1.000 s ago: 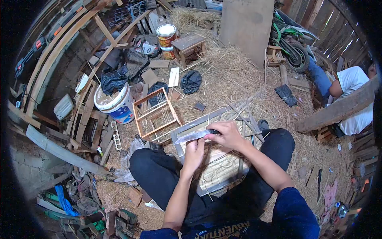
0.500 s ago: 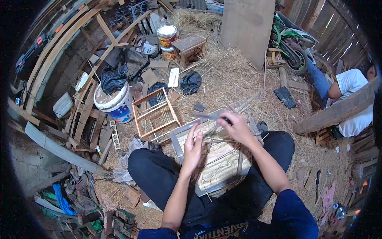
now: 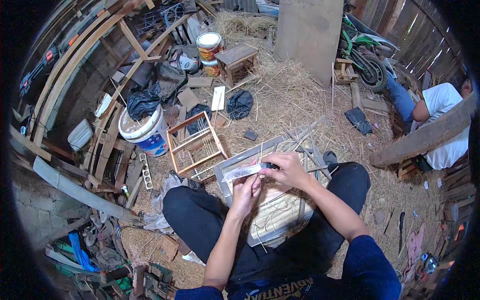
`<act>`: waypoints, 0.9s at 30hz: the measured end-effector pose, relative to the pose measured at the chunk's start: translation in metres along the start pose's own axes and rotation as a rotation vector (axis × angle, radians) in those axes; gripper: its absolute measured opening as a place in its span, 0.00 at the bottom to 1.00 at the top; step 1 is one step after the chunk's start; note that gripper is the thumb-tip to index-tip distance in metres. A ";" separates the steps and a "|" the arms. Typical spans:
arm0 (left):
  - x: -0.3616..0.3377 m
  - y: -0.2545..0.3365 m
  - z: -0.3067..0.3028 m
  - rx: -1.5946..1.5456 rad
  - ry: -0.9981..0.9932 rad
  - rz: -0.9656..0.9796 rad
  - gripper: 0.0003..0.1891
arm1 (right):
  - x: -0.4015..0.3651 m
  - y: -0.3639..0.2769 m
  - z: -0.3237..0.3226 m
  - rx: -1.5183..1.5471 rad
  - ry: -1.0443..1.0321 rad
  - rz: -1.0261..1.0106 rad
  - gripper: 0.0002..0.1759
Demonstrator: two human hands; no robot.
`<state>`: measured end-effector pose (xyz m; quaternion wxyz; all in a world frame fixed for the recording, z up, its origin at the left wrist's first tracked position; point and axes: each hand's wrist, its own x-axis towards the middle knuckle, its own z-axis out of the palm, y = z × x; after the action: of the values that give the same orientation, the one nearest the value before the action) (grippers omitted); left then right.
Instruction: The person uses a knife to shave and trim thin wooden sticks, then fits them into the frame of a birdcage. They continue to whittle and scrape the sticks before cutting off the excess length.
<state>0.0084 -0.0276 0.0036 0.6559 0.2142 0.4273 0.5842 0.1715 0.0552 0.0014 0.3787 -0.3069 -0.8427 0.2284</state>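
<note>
My right hand (image 3: 286,169) is closed round the dark handle of a knife (image 3: 242,172). Its broad, shiny blade points left, over my left hand (image 3: 244,196). The fingers of my left hand are pinched together just under the blade, close to my right fingertips; what they hold is too small to make out. Beneath both hands a wooden frame with a slatted panel (image 3: 275,220) lies across my lap, with thin strips scattered on it.
A small wooden frame (image 3: 216,137) stands ahead on the left, beside a white bucket (image 3: 145,131). Straw (image 3: 285,90) covers the floor. A wooden stool (image 3: 237,56) is farther back. Another person (image 3: 442,107) sits at the right behind a thick beam (image 3: 425,139).
My right hand has shifted slightly down and left with the knife, and the blade now lies over my left hand. My left fingers, spread before, have closed.
</note>
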 end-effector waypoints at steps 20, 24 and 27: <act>-0.001 0.008 0.001 0.079 -0.080 -0.004 0.16 | -0.002 0.014 -0.043 -0.173 0.311 0.277 0.15; 0.002 0.003 -0.002 0.090 -0.106 0.035 0.17 | -0.004 0.005 -0.014 -0.075 0.184 0.001 0.15; 0.002 -0.001 -0.001 0.134 -0.082 0.058 0.19 | -0.003 -0.002 -0.003 -0.075 0.092 -0.086 0.16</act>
<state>0.0083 -0.0260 0.0018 0.6399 0.2936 0.4318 0.5638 0.1750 0.0521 0.0028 0.4147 -0.2946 -0.8448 0.1657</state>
